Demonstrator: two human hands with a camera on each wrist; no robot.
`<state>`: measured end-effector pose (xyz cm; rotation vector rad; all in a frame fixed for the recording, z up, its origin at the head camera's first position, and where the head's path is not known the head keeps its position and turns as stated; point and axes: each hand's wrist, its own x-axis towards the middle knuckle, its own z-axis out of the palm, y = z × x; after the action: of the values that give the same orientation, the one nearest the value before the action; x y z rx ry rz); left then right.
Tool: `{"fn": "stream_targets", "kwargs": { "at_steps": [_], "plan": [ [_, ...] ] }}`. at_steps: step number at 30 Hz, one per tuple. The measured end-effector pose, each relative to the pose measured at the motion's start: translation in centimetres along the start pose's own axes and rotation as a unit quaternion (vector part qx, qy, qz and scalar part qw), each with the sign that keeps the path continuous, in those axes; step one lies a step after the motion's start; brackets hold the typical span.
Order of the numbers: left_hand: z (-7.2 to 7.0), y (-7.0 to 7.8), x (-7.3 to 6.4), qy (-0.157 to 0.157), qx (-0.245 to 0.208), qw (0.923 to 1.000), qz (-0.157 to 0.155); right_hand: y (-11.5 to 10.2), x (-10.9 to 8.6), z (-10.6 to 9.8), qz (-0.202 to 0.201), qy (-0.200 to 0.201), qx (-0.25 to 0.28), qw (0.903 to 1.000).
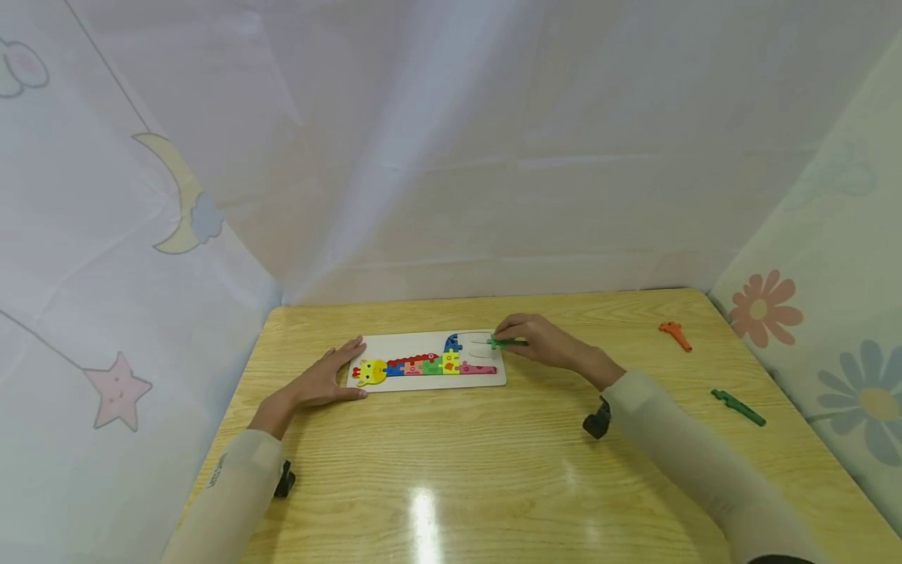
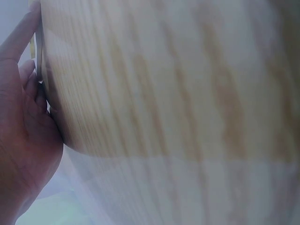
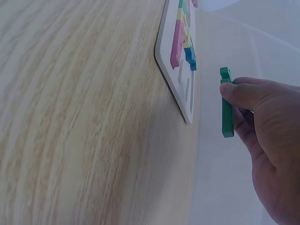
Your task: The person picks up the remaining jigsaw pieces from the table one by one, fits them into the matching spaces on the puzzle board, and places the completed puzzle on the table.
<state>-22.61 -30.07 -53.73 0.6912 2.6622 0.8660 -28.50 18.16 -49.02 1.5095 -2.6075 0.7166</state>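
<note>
A white puzzle board [image 1: 405,384] lies on the table, with a giraffe puzzle of colored pieces partly filling it. My left hand [image 1: 320,378] rests at the board's left end, fingers spread near the far corner and thumb along the near edge. In the left wrist view that hand [image 2: 26,122] shows at the left side. My right hand [image 1: 546,343] pinches a green puzzle piece [image 3: 227,110] between thumb and fingers, over the board's right end. Seen from the right wrist, the piece is above the board surface, near bare outlined slots [image 3: 187,89].
On the right of the wooden table [image 1: 437,454] lie an orange puzzle piece [image 1: 676,335] and another green puzzle piece [image 1: 737,407]. A pale fabric backdrop [image 1: 451,196] rises behind the table, with printed side panels left and right.
</note>
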Motion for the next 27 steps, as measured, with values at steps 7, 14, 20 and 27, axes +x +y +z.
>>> {"fn": "stream_targets", "kwargs": {
  "at_steps": [7, 14, 20, 27],
  "plan": [
    [0.0, -0.1, 0.1, 0.001, 0.003, 1.0000, -0.002, -0.2, 0.6, 0.4, -0.014, 0.008, -0.011, 0.9998],
    [0.1, -0.3, 0.1, 0.001, 0.003, 1.0000, 0.000, -0.4, 1.0, 0.9, -0.022, 0.011, -0.007, 0.9997],
    [0.1, -0.2, 0.1, 0.000, -0.003, 1.0000, 0.000, -0.7, 1.5, 1.3, -0.020, 0.005, -0.004, 0.9998],
    [0.1, -0.3, 0.1, 0.001, 0.000, 1.0000, -0.001, -0.9, 2.0, 1.6, -0.018, -0.001, 0.003, 0.9998]
  ]
}}
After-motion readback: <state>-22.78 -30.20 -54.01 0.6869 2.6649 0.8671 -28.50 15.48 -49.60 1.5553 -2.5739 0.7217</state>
